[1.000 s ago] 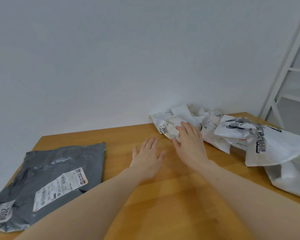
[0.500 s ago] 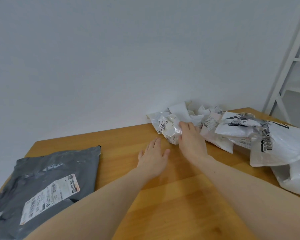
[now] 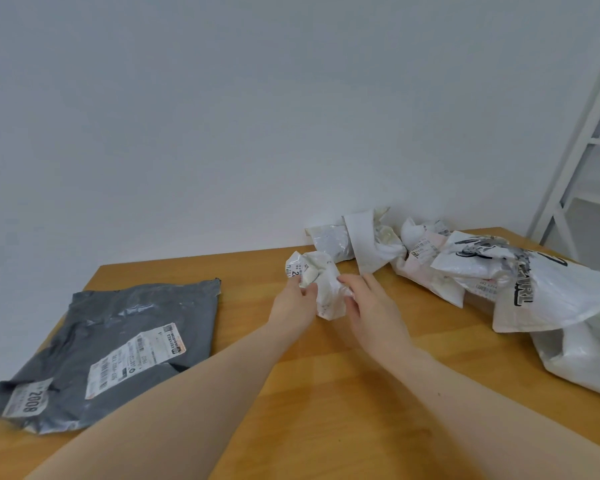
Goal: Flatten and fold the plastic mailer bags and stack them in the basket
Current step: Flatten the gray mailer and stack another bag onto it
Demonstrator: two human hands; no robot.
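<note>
Both the left hand and the right hand pinch the crumpled white mailer above the table, at twelve o'clock. It looks light, soft and slippery; better to hold its edges.

Two bare forearms reached forward from the bottom of the view and drew close together at the centre. The left hand sat palm-inward, its thumb and fingers pinching the left side of a crumpled white mailer. The right hand came in from the right, back of the hand facing up, fingers curled onto the mailer's right side. The two hands were close but not touching each other.
</note>
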